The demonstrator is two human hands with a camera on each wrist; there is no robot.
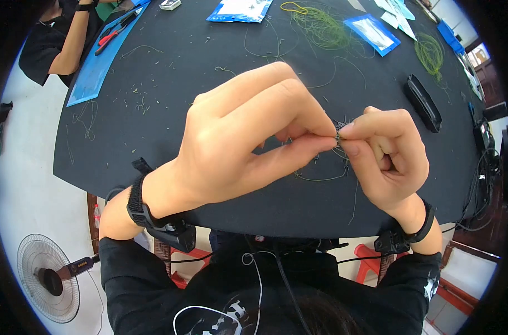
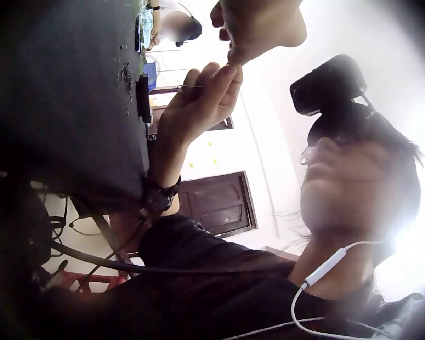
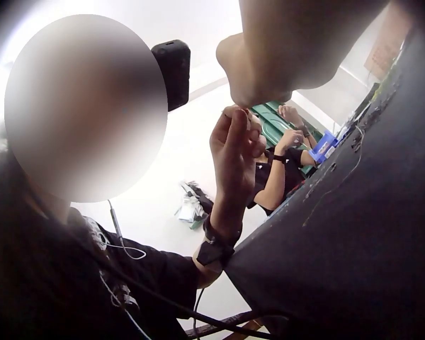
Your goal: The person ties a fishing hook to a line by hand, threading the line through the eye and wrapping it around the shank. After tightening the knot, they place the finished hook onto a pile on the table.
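Note:
Above the near part of the black table (image 1: 170, 106), both hands meet tip to tip. My left hand (image 1: 231, 134) pinches a tiny dark piece (image 1: 337, 136) between thumb and forefinger. Pinching at the same spot from the other side is my right hand (image 1: 390, 148), its other fingers curled in. Fingertips cover most of the piece, so I cannot tell its kind. Just beneath them, a small tangle of dark thin pieces (image 1: 343, 124) shows on the table, with a loose thin line (image 1: 321, 178) nearby. The left wrist view shows the right hand (image 2: 202, 103) raised above the tabletop.
Green line coils (image 1: 323, 28) lie at the back, with blue-edged packets (image 1: 372, 33) beside them. A black tray (image 1: 423, 103) sits at the right. Red-handled pliers (image 1: 111, 40) rest on a blue strip (image 1: 92, 78) at the left, near another person's arm (image 1: 75, 44). Clippings (image 1: 142, 103) are scattered about.

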